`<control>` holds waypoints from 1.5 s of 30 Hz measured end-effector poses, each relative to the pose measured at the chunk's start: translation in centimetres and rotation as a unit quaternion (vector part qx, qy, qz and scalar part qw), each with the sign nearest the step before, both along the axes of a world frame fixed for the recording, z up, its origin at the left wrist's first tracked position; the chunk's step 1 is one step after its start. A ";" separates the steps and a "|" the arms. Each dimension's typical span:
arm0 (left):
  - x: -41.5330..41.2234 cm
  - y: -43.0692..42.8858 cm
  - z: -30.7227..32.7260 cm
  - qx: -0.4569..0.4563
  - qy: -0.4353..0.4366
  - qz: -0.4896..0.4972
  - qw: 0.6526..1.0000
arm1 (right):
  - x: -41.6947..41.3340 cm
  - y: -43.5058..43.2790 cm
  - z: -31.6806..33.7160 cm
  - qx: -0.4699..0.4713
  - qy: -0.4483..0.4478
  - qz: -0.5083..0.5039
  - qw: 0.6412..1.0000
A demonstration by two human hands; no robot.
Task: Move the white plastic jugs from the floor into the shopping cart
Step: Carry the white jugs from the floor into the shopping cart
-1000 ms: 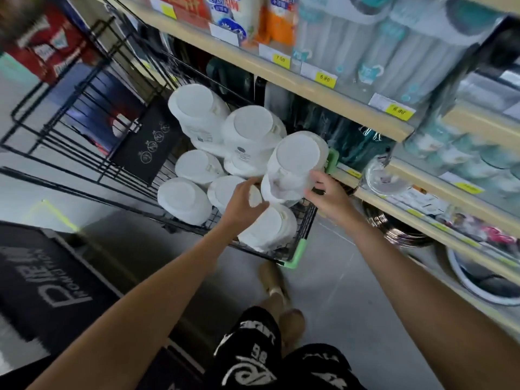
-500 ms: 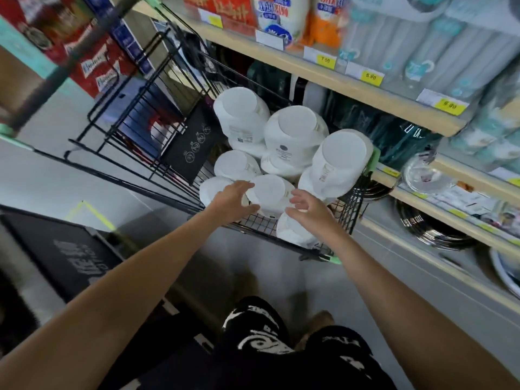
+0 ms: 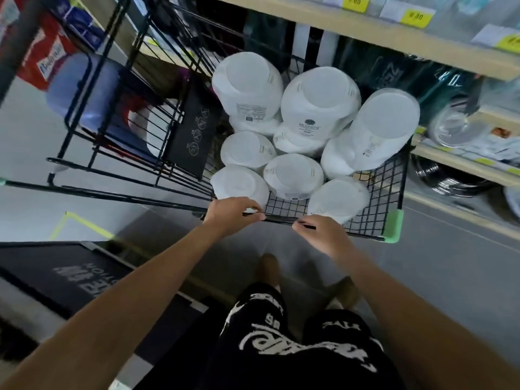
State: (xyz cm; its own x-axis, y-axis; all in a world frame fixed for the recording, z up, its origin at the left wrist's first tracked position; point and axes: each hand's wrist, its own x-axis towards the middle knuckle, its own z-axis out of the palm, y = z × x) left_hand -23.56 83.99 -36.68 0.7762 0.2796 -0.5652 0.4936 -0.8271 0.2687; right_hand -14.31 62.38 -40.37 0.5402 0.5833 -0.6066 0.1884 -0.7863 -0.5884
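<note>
Black wire cart [image 3: 377, 198] stands just in front of the person, alongside a store shelf [image 3: 394, 32] w/ yellow price tags [image 3: 416, 16] on its edge. All the white jugs [image 3: 320, 99] in view are inside the cart basket, packed close and touching. At least seven pale round ends face the camera. Three big ones are stacked higher at the far side, and the R-most of them leans on the cart's R wall. Four lower ones are nearer the person, w/ more white plastic partly hidden under the top layer. Labels on two jugs are too blurred to read.

L hand [image 3: 232, 213] is on the near rim of the cart, fingers [image 3: 251, 209] curled down over the top bar, holding it just below the nearest L jug. R hand [image 3: 323, 235] is on the same rim a little to the R. Its fingertips are bent in narrow and pinch the bar, w/ the palm off the wire. Hands are near each other but not touching, and neither touches a jug.

A green corner guard [image 3: 394, 226] caps the near R corner of the cart. A black flap [image 3: 194, 128] w/ small white icons hangs inside the basket, L of the jugs. A blue tub [image 3: 84, 88] shows through the wires on the far L. Steel pots [image 3: 450, 178] sit on a low shelf to the R.

Below are the grey floor [image 3: 450, 277], a black mat [image 3: 64, 271] w/ white lettering at L, and a yellow-green tape mark [image 3: 81, 223]. The person's black shorts [image 3: 295, 347] w/ white print and a brown shoe [image 3: 268, 266] are also in view.
</note>
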 end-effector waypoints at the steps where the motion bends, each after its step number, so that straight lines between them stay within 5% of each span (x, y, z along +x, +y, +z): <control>1: 0.0 0.1 0.0 0.004 -0.005 0.001 1.000 | 0.1 0.0 -0.2 -0.002 -0.008 0.002 1.000; 10: 0.0 -1.1 -0.7 0.026 -0.008 -0.022 0.999 | -0.1 -1.3 -0.6 -0.001 -0.053 0.005 0.999; 45: -4.2 -22.0 -1.2 -0.073 -0.050 -0.027 0.996 | -5.7 -23.4 0.5 0.007 -0.004 -0.117 0.993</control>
